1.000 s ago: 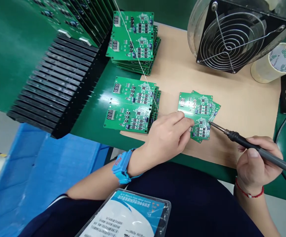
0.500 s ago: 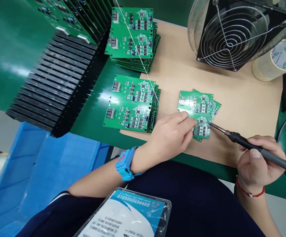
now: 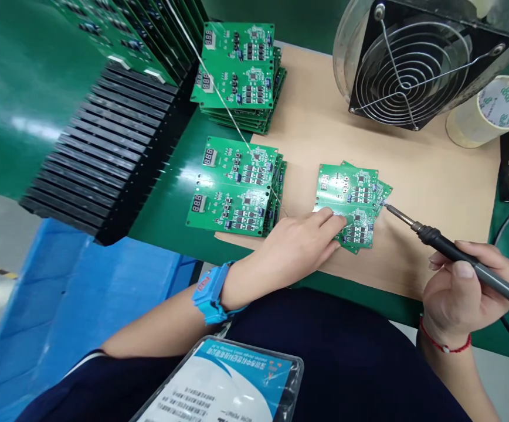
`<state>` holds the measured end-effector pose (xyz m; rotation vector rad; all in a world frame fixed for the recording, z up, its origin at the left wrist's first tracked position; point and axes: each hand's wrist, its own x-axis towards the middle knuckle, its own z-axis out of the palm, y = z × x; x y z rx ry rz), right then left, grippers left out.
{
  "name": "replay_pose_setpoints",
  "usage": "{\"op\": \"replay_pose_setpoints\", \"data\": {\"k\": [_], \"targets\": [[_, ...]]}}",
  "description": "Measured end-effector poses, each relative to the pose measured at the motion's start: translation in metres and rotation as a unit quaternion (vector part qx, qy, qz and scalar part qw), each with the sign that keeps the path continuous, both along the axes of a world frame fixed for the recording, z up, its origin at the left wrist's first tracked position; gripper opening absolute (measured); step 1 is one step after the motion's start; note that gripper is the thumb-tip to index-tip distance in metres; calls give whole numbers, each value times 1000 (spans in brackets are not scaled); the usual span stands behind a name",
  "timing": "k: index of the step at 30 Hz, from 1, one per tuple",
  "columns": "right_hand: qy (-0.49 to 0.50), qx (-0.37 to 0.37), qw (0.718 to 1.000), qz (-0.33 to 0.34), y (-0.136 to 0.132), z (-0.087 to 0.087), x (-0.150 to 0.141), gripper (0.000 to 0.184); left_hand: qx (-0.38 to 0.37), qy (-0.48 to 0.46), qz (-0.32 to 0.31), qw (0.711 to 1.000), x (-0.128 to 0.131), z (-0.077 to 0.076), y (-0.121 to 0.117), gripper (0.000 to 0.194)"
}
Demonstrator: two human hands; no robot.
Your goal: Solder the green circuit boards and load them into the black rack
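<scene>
My right hand is closed around a soldering iron. The iron's tip is just off the right edge of a green circuit board, which lies over another board turned at an angle. My left hand rests at the near-left part of the upper board, thumb and fingers pinched together. A thin strand of solder wire runs down from the top of the view into this hand; the pinched end is hard to make out. A blue strap circles the left wrist.
Two stacks of circuit boards, a near stack and a far stack, stand to the left. A black slotted rack holds upright boards. Brown paper covers the green table. A fan and tape roll stand at the back right.
The soldering iron's tip has drawn back a little, up and right, off the board. My left hand has slid slightly left and down, and the solder wire has shifted left.
</scene>
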<state>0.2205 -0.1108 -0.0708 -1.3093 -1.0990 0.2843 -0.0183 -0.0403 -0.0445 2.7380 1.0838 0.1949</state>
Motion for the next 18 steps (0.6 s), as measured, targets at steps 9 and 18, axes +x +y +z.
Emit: {"op": "replay_pose_setpoints", "data": {"k": [9, 18], "targets": [[-10, 3, 1000, -12, -1, -1, 2, 16, 36, -72, -22, 996, 36, -14, -8, 12], [-18, -92, 995, 31, -1, 8, 1, 27, -122, -248, 90, 957, 18, 7, 24, 19]]}}
